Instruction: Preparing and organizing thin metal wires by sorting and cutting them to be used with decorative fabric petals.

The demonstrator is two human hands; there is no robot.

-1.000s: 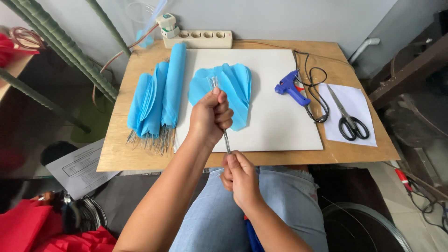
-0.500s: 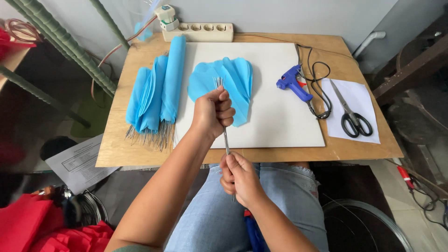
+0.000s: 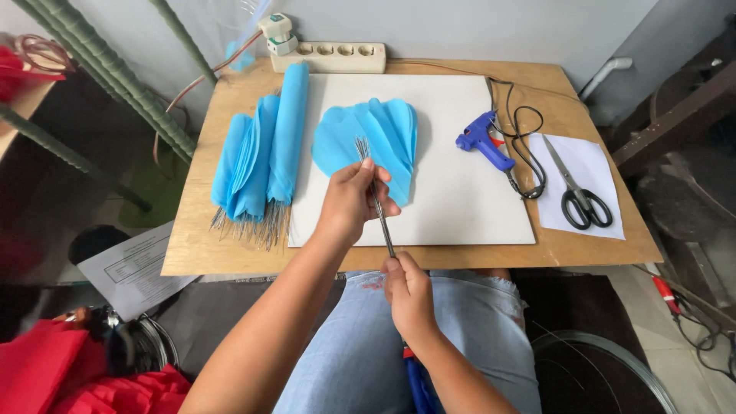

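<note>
A small wooden table (image 3: 230,253) stands against a pale grey wall (image 3: 460,19), daylight falling evenly across it.

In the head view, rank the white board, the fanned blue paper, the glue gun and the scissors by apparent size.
1. White board
2. Fanned blue paper
3. Scissors and blue glue gun: look too alike to rank.
</note>
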